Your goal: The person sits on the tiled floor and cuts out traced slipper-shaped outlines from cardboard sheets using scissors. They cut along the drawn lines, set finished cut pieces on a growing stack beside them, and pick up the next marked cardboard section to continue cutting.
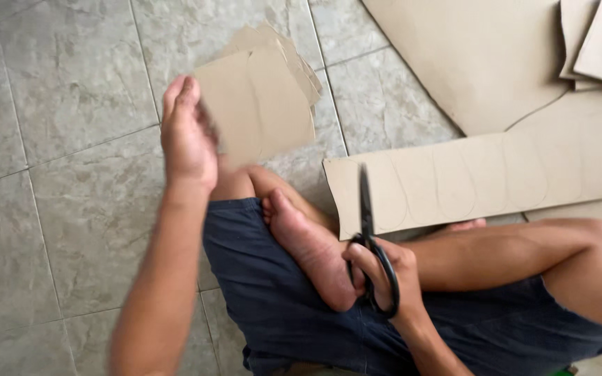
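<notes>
My left hand (188, 136) is raised over the floor and holds a small cut piece of brown cardboard (259, 104) with a curved pencil line on it. Just behind that piece lies a small stack of similar cardboard pieces (299, 59) on the tiles. My right hand (384, 275) rests above my crossed legs, its fingers through the handles of black scissors (369, 237). The scissor blades point away from me and look closed, their tip over a long cardboard strip (482, 179) marked with several drawn oval shapes.
I sit cross-legged on grey floor tiles (71, 104) in dark blue shorts (273, 292), one bare foot (308, 247) upturned in my lap. A large cardboard sheet (475, 56) and more cut pieces (600, 42) lie at the upper right.
</notes>
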A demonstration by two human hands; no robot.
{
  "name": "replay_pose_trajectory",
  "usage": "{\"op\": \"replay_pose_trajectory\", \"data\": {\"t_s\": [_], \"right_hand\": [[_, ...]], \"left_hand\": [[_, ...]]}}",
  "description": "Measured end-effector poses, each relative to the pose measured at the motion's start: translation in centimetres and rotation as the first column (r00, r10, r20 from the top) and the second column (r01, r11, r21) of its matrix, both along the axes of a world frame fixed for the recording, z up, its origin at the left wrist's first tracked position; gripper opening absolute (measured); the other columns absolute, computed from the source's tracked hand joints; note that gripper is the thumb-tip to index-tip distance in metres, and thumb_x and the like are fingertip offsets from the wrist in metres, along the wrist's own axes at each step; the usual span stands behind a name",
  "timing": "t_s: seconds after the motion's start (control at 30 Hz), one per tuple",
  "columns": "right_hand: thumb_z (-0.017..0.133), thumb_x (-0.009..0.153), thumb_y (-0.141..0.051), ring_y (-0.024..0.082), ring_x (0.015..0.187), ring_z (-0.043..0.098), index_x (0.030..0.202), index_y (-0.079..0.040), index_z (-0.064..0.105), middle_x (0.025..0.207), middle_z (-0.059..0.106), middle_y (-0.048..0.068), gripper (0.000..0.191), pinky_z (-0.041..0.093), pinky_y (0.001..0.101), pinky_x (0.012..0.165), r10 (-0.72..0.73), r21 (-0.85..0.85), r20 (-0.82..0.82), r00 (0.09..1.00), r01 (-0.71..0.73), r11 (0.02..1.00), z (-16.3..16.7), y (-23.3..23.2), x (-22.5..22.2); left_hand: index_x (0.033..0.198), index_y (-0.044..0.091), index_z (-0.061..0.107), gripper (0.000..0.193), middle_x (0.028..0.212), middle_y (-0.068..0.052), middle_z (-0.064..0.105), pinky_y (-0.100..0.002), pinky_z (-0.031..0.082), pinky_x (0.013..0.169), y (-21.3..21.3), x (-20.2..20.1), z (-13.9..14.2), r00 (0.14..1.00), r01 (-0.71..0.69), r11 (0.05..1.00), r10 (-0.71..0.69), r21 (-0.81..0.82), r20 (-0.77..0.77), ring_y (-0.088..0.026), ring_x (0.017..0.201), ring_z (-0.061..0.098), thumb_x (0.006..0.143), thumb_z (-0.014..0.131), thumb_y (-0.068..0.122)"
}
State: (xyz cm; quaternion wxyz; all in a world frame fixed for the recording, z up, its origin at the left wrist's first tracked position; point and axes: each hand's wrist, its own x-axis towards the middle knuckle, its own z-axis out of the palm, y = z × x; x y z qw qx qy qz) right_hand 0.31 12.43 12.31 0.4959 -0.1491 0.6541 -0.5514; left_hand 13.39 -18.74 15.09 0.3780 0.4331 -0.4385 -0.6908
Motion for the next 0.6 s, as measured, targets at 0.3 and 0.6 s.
{"op": "replay_pose_trajectory", "data": {"t_s": [0.3,0.6], "right_hand": [[0.066,0.094,-0.014,0.013,0.037,0.047,0.084,0.005,0.073,0.053,0.058,0.007,0.022,0.033,0.0276,0.034,-0.214,0.073,0.028,0.977,0.211,0.975,-1.7,3.3,-1.1],[0.069,0.094,-0.024,0.012,0.051,0.057,0.098,0.006,0.074,0.059,0.062,0.005,0.031,0.045,0.0262,0.048,-0.185,-0.121,0.010,0.983,0.185,0.975,-3.1,6.4,-0.8]], "left_hand": [[0.142,0.005,0.040,0.067,0.125,-0.013,0.067,-0.038,0.054,0.099,16.5,-8.0,-10.8,0.985,0.141,0.827,-0.170,0.545,0.003,-0.024,0.116,0.065,0.084,0.074,0.013],[0.131,-0.003,0.064,0.034,0.119,-0.012,0.070,-0.033,0.055,0.091,18.4,-9.0,-8.1,0.734,0.676,0.711,-0.630,0.192,-0.255,-0.020,0.106,0.066,0.100,0.067,0.009]]}}
